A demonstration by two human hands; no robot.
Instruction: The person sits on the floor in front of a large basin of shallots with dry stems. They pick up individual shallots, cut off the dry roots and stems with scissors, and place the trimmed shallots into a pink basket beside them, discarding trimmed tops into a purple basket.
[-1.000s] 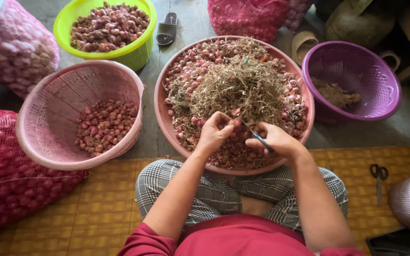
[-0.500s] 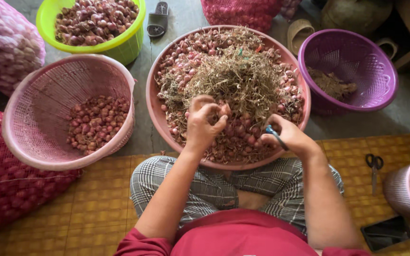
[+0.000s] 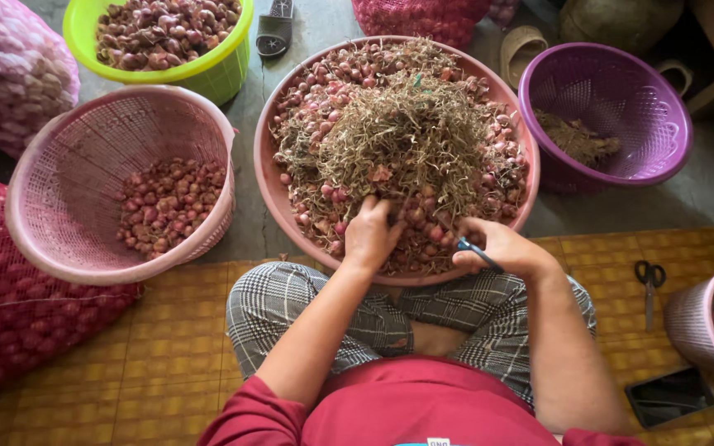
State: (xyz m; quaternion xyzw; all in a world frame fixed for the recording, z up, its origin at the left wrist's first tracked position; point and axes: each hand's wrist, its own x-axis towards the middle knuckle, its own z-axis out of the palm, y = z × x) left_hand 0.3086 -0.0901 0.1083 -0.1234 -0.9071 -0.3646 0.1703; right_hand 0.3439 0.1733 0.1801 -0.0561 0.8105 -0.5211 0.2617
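Digging into small reddish shallots [image 3: 423,235] tangled with dry stalks, the left hand [image 3: 371,237] curls its grip around some at the near edge of the big pink basin [image 3: 268,177]. Just beside it, over the same rim, the right hand [image 3: 497,246] grips a dark-handled knife [image 3: 479,254].

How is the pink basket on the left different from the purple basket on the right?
The pink basket lies tilted on its side and holds a small heap of red shallots; the purple basket stands upright and holds only dry brown stalk trimmings. The pink one looks wider than the purple one. Both are round perforated plastic baskets, mostly unfilled.
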